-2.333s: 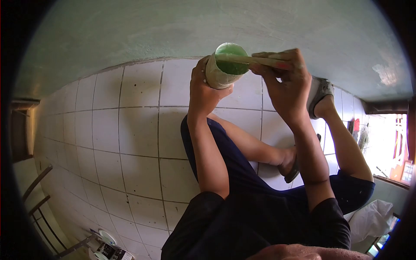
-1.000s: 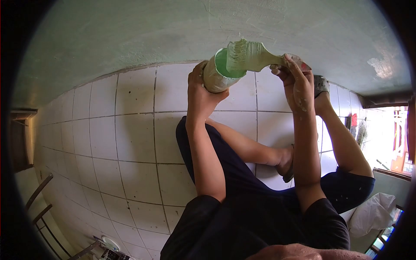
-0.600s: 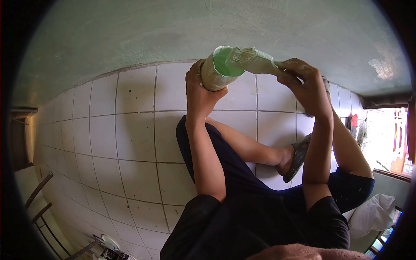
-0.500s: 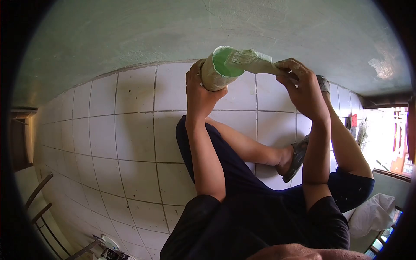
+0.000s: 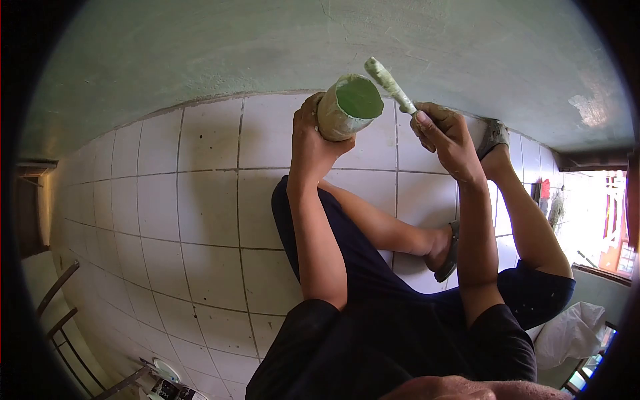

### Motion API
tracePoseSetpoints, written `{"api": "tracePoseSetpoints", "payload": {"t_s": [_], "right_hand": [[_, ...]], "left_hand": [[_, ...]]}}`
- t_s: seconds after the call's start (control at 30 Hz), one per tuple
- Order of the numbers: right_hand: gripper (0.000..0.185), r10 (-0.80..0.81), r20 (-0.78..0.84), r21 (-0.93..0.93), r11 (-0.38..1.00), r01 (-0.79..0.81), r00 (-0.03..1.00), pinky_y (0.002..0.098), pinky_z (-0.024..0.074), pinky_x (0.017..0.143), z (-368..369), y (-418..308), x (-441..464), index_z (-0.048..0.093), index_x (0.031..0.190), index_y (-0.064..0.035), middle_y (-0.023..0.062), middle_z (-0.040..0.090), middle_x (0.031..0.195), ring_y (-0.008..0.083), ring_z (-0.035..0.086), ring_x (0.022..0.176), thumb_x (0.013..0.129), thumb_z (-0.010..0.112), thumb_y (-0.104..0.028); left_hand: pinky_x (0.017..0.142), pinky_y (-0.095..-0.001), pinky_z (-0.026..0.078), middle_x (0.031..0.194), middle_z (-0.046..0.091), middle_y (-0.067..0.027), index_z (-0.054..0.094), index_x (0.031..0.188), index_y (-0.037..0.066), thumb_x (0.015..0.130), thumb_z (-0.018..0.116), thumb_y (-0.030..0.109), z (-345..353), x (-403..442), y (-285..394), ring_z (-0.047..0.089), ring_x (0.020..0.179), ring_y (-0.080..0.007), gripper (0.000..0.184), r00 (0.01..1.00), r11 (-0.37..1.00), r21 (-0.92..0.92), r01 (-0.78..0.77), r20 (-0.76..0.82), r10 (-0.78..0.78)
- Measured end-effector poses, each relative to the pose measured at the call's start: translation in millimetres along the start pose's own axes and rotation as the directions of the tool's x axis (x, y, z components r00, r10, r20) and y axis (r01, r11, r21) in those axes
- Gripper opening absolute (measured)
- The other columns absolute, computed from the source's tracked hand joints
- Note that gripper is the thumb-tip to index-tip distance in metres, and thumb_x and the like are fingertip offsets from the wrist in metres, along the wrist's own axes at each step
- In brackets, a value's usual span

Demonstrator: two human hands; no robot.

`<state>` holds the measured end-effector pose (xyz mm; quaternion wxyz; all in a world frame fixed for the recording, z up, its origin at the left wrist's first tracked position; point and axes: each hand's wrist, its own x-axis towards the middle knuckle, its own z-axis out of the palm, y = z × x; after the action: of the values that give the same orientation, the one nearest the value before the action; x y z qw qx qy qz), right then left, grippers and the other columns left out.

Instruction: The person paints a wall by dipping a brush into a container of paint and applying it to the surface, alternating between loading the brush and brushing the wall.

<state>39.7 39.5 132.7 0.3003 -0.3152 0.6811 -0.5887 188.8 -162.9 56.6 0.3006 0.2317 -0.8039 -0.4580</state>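
Observation:
My left hand (image 5: 312, 150) is wrapped round a paint-smeared cup (image 5: 338, 120), tilted so that the green paint (image 5: 360, 99) inside shows. In my right hand (image 5: 448, 139) is the handle of a paintbrush (image 5: 393, 85), seen edge-on, its bristles coated in pale green. The brush is apart from the cup, to its upper right, with its tip in front of the green wall (image 5: 267, 47). Most of the brush handle is hidden by my fingers.
White floor tiles (image 5: 207, 207) run up to the wall's foot. My bent legs and sandals (image 5: 494, 137) are at the right. A white sack (image 5: 570, 335) lies lower right; a dark metal frame (image 5: 61, 290) and containers (image 5: 172, 388) are lower left. An opening (image 5: 600, 220) is far right.
The brush has left the cup's mouth, moving up and right, and has turned from its flat side to its edge. My left hand still holds the cup, now slightly further right.

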Motion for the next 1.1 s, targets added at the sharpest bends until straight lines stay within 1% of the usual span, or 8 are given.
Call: {"api": "tracePoseSetpoints", "payload": {"t_s": [0.1,0.3,0.5,0.6,0.67,0.77,0.97,1.1], "right_hand": [[0.042,0.008,0.113,0.091,0.996,-0.018,0.994,0.0206,0.0279,0.054,0,0,-2,0.067,0.126,0.0061,-0.0034,0.052,0.075,0.0020,0.036,0.061,0.111,0.055,-0.032],[0.042,0.129,0.113,0.264,0.952,-0.155,0.985,0.0214,0.0271,0.050,12,2,-3,0.063,0.128,0.0025,0.0000,0.055,0.073,0.0031,0.035,0.057,0.112,0.052,-0.035],[0.044,0.055,0.067,0.441,0.894,-0.079,0.996,0.0207,0.0280,0.050,23,10,6,0.051,0.139,-0.0015,0.0047,0.060,0.077,0.0035,0.040,0.057,0.110,0.056,-0.035],[0.045,0.118,-0.085,0.451,0.890,-0.068,0.989,0.0209,0.0300,0.050,33,14,15,0.051,0.140,0.0010,0.0056,0.061,0.080,0.0036,0.041,0.058,0.109,0.059,-0.030],[0.046,0.141,-0.074,0.427,0.899,-0.096,0.987,0.0212,0.0313,0.050,38,19,24,0.050,0.143,0.0022,0.0059,0.062,0.081,0.0037,0.041,0.058,0.109,0.060,-0.027],[0.050,0.197,-0.034,0.393,0.904,-0.168,0.980,0.0225,0.0358,0.051,53,28,43,0.048,0.147,0.0059,0.0089,0.065,0.084,0.0051,0.045,0.059,0.107,0.061,-0.021],[0.047,0.257,-0.098,0.383,0.901,-0.202,0.961,0.0232,0.0385,0.051,67,35,74,0.052,0.143,0.0058,0.0100,0.064,0.083,0.0077,0.048,0.059,0.105,0.064,-0.020],[0.040,0.273,-0.266,0.402,0.903,-0.151,0.924,0.0229,0.0392,0.048,52,45,59,0.058,0.138,0.0022,0.0090,0.064,0.081,0.0078,0.049,0.058,0.105,0.064,-0.018]], "left_hand": [[0.104,-0.0490,0.051,0.132,0.063,-0.0162,0.055,0.139,0.007,0.063,0.091,0.015,0,1,-5,0.058,0.123,-0.0379,0.084,1.000,1.000,0.005,-0.006,-0.017,0.006],[0.102,-0.0489,0.052,0.129,0.063,-0.0194,0.055,0.138,0.008,0.062,0.092,0.016,-2,2,-7,0.063,0.119,-0.0386,0.084,0.999,0.999,0.047,-0.025,-0.024,0.026],[0.104,-0.0497,0.050,0.130,0.064,-0.0184,0.056,0.134,0.002,0.062,0.089,0.012,-14,3,-17,0.059,0.119,-0.0407,0.080,0.999,0.998,-0.053,0.044,-0.028,-0.046],[0.101,-0.0491,0.050,0.127,0.064,-0.0200,0.056,0.134,0.003,0.061,0.090,0.010,-32,4,-24,0.061,0.117,-0.0397,0.081,0.982,0.990,-0.079,0.120,-0.134,-0.130],[0.101,-0.0490,0.049,0.125,0.063,-0.0198,0.055,0.134,0.004,0.062,0.091,0.009,-40,-1,-27,0.061,0.118,-0.0386,0.080,0.937,0.989,0.046,0.137,-0.331,-0.114],[0.105,-0.0497,0.047,0.131,0.061,-0.0209,0.050,0.138,0.002,0.065,0.092,0.013,-46,-1,-35,0.060,0.121,-0.0392,0.085,0.888,0.982,0.003,0.187,-0.428,-0.168],[0.106,-0.0417,0.048,0.131,0.063,-0.0175,0.049,0.139,0.001,0.067,0.094,0.016,-44,1,-36,0.064,0.118,-0.0301,0.087,0.872,0.978,-0.001,0.210,-0.452,-0.187],[0.106,-0.0417,0.048,0.132,0.062,-0.0170,0.049,0.139,0.001,0.066,0.095,0.016,-44,1,-37,0.063,0.119,-0.0297,0.088,0.871,0.977,-0.008,0.212,-0.452,-0.193]]}}
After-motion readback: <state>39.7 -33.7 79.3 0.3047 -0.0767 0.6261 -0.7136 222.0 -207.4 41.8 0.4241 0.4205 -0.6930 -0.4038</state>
